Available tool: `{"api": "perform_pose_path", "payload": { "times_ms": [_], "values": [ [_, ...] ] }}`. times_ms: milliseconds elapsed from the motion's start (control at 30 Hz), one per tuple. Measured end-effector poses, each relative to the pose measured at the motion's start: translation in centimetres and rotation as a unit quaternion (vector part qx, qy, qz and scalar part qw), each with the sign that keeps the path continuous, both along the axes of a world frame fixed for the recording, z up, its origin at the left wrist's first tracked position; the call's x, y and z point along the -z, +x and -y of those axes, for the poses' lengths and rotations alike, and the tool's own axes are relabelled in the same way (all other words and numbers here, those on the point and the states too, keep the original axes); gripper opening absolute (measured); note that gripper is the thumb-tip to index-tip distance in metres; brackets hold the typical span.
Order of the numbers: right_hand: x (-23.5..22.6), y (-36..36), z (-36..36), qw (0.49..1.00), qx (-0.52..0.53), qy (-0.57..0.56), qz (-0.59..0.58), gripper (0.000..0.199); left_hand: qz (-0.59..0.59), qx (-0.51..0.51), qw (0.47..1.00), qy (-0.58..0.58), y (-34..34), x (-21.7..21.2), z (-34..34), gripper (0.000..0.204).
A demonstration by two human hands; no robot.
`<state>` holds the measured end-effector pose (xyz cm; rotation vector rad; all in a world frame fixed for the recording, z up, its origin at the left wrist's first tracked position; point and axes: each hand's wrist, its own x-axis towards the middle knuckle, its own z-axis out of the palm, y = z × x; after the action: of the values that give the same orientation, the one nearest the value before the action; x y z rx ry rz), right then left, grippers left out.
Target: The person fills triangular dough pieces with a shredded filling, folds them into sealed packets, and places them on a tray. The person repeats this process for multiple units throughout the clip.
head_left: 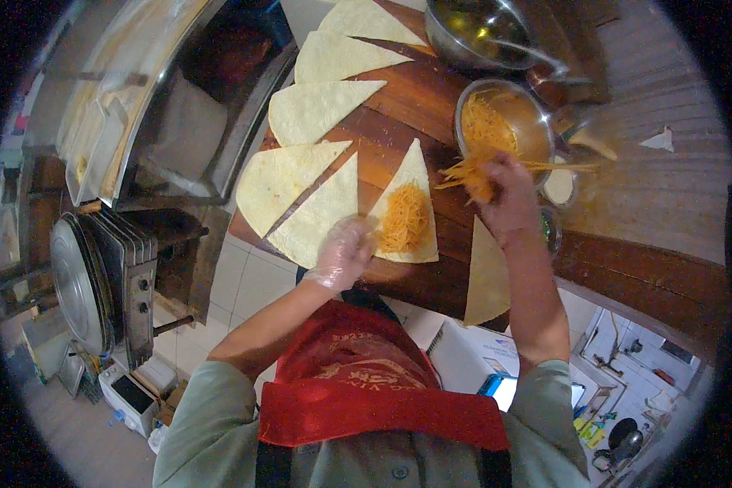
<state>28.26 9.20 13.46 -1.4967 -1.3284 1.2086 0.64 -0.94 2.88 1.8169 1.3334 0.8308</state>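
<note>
One clump of orange shreds (462, 174) is grasped in your right hand (508, 193), right of centre, reaching up beside the bowl (532, 122), which holds more shreds. Your left hand (342, 255), mid-frame, angles toward the shred-topped wedge (413, 169) on the tabletop (415, 106); you can't tell whether it grips. Upper right, a larger bowl (447, 42) shows a yellow gleam.

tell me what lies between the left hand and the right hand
In the head view, a flatbread wedge topped with orange shreds and a strip of wooden board lie between the left hand and the right hand.
</note>
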Motion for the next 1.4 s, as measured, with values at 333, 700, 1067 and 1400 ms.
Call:
{"api": "perform_pose_path", "payload": {
  "times_ms": [333, 700, 1067, 1400],
  "values": [
    [3.8, 8.4, -5.6, 0.851, 0.036, 0.134, 0.506, 0.04, -0.047, 0.056, 0.994, 0.082, 1.6, 0.4, -3.5, 0.038],
    [8.0, -2.3, 8.3, 0.913, -0.214, 0.179, 0.297, 0.022, -0.161, 0.167, 0.965, 0.12, 3.0, 0.0, -7.8, 0.038],
    [11.2, -3.1, 10.8, 0.861, -0.297, 0.209, 0.357, 0.032, -0.074, 0.121, 0.986, 0.082, -0.2, 1.6, -1.3, 0.022],
    [11.0, -3.4, 11.3, 0.898, -0.23, 0.111, 0.357, 0.023, -0.312, 0.21, 0.913, 0.159, 2.3, -2.2, -3.4, 0.026]
  ]
}}
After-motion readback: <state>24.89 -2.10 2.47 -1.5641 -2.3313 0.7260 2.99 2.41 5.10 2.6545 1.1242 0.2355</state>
